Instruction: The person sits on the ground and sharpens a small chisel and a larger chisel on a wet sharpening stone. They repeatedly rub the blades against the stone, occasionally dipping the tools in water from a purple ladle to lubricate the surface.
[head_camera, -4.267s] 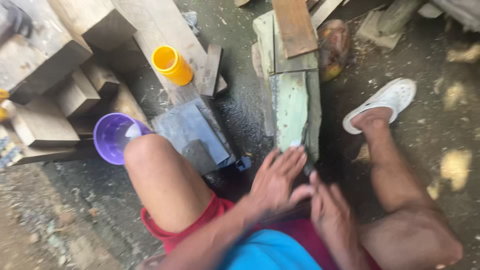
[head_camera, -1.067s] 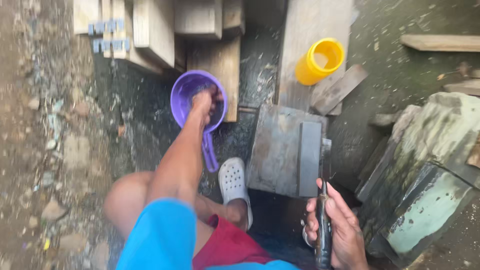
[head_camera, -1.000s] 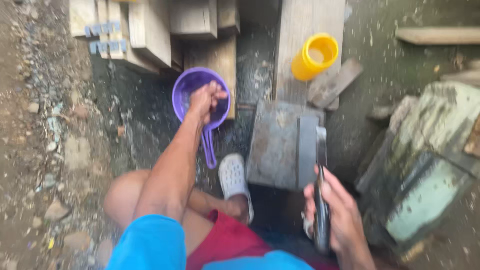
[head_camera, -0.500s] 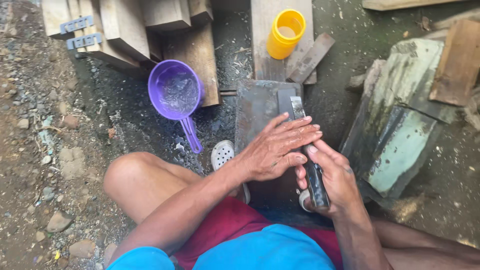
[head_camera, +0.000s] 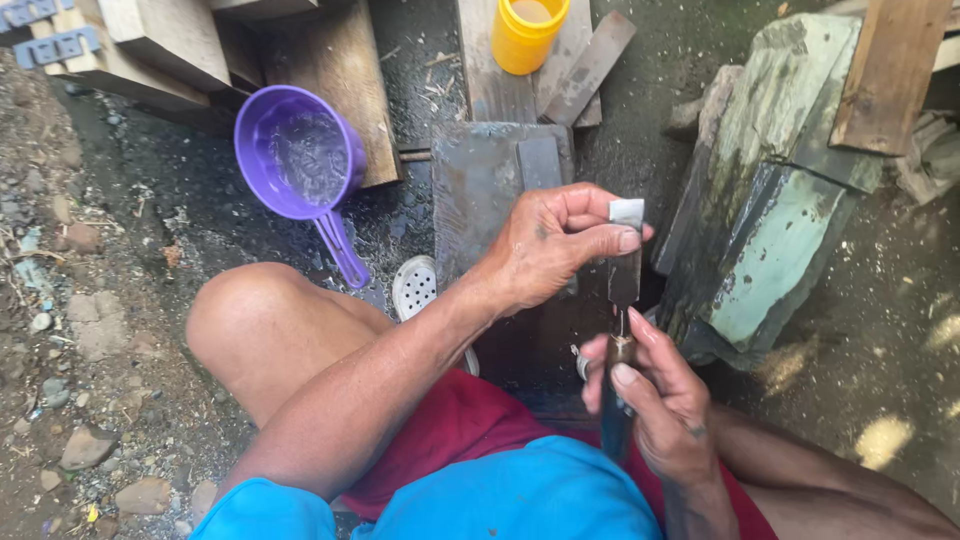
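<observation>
My right hand grips the dark handle of a flat metal blade, held upright in front of me. The fingers of my left hand pinch the blade near its squared tip. Both hands hover over a wet grey sharpening stone slab on the ground. A purple water dipper with water in it sits to the left of the slab. My bare left knee is below the dipper.
A yellow plastic cup stands on a plank beyond the slab. Wooden blocks lie at the top left, a large greenish stone block at the right. A white sandal shows by my knee. Gravel covers the left.
My left hand left the purple dipper and came over to the blade. The blade rose off the slab and now stands upright between both hands.
</observation>
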